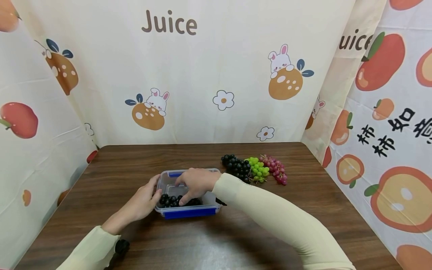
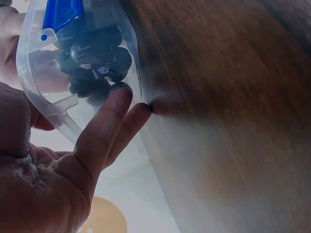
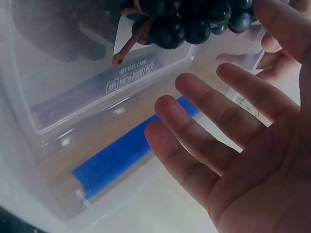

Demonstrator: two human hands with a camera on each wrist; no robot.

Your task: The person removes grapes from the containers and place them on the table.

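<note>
A clear plastic box [image 1: 207, 202] with blue clips stands on the table, its top uncovered. A bunch of black grapes [image 1: 170, 201] lies along the near side inside it; its brown stem [image 3: 133, 43] shows in the right wrist view. My left hand [image 1: 146, 198] rests against the box's left side, and in the left wrist view its extended fingers [image 2: 104, 131] touch the outer wall. Over the box, my right hand [image 1: 197, 183] reaches in with its thumb beside the black grapes. The right wrist view shows that hand's fingers [image 3: 209, 97] spread and loosely extended, holding nothing.
Behind and right of the box lie another bunch of black grapes [image 1: 236, 167], a green bunch [image 1: 258, 169] and a red bunch [image 1: 275, 168], side by side on the brown wooden table [image 1: 135, 165]. Printed curtains [image 1: 202, 71] hang around the table's back and sides.
</note>
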